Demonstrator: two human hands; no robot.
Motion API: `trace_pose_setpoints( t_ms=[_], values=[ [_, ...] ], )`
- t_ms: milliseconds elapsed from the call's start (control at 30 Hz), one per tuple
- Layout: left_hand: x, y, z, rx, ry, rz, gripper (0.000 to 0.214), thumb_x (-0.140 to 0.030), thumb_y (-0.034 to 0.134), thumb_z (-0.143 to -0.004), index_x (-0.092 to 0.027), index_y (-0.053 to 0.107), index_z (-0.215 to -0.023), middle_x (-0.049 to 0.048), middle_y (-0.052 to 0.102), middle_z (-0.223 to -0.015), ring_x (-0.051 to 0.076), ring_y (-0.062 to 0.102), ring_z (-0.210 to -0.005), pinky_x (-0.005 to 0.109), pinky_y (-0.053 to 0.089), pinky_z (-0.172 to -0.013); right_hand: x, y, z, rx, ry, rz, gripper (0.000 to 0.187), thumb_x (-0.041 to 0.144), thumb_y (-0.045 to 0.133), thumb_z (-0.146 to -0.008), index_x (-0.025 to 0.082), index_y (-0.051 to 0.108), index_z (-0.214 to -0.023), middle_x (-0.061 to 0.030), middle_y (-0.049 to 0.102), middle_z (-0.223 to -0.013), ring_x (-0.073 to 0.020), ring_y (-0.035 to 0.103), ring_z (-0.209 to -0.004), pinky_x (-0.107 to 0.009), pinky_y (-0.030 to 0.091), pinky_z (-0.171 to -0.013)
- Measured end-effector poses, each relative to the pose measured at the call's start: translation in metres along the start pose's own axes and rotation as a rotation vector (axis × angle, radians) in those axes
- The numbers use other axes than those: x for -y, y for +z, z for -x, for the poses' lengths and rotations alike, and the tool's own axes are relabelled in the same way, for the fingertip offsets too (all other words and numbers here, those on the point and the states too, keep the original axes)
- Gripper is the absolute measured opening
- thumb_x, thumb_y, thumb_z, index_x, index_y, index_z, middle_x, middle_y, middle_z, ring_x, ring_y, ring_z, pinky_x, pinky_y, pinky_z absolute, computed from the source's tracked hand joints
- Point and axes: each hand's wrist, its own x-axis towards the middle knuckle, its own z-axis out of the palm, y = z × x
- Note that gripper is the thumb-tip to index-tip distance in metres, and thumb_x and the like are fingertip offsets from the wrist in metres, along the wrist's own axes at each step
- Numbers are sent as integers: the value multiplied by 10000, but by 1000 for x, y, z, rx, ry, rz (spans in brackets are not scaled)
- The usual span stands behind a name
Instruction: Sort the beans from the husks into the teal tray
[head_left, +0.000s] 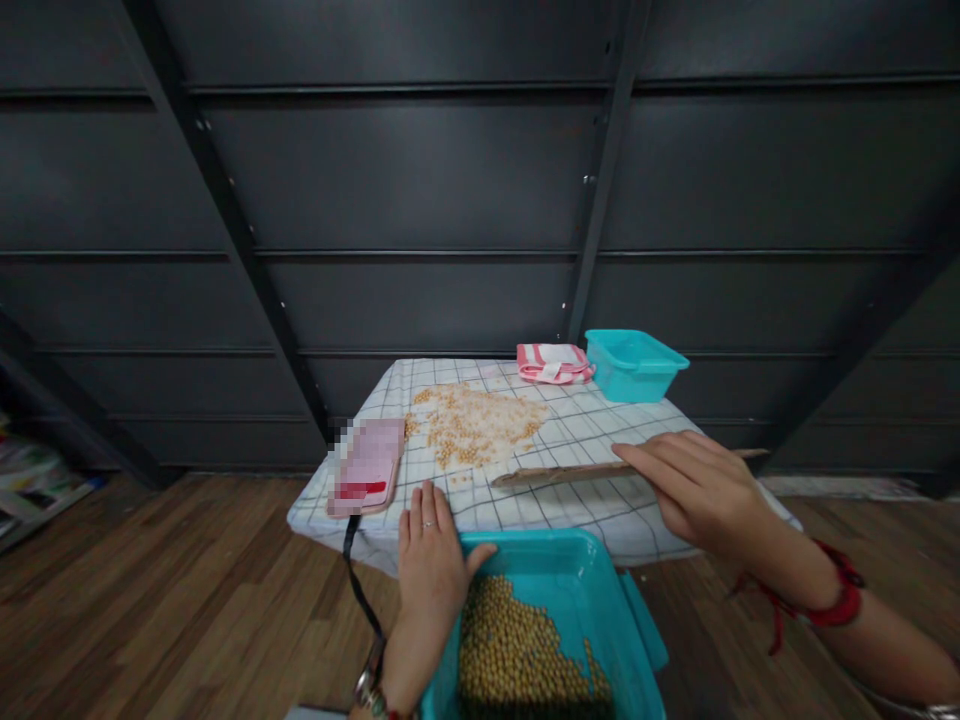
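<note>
My left hand [431, 560] grips the far left rim of a teal tub [592, 570] that holds many yellow beans [517, 655], fingers over the edge and thumb inside. My right hand [694, 480] lies with fingers stretched flat on a long wooden stick [562, 473] that rests on the small table. Past the stick, a loose pile of pale beans [476, 422] is spread over the checked white tablecloth [600, 425].
A pink phone [367, 466] with a black strap lies at the table's left edge. A second, smaller teal tub [634, 362] and a folded pink-striped cloth [553, 362] sit at the far right corner. Dark metal shelving stands behind; wooden floor surrounds the table.
</note>
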Motion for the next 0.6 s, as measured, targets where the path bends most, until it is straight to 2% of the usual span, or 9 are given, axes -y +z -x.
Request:
trace_pose_setpoints(
  t_ms=[133,367,600],
  values=[
    [0,-1,-1,4,-10,-19,842,-660,411,-707,-12,424,-1246,263,447,-1297,350,409,-1206,488,368,-959,2,9,-1,-3,-48,5,410,-49,342,-675,129,526,-996,-50,610,-705,-162,517,-652,-298,402,-577],
    [1,-5,-2,32,-10,-41,857,-660,437,-694,11,438,-1228,257,444,-1300,355,416,-1199,471,376,-959,14,20,11,9,-68,8,355,-35,333,-722,143,531,-956,-44,618,-717,-142,501,-635,-285,381,-579],
    [3,0,-2,1,-4,-38,876,-676,415,-694,11,423,-1237,265,450,-1293,349,426,-1191,474,384,-950,-2,41,12,-65,-70,44,401,-37,350,-701,130,512,-1027,-57,617,-727,-161,512,-671,-291,401,-596]
  ],
)
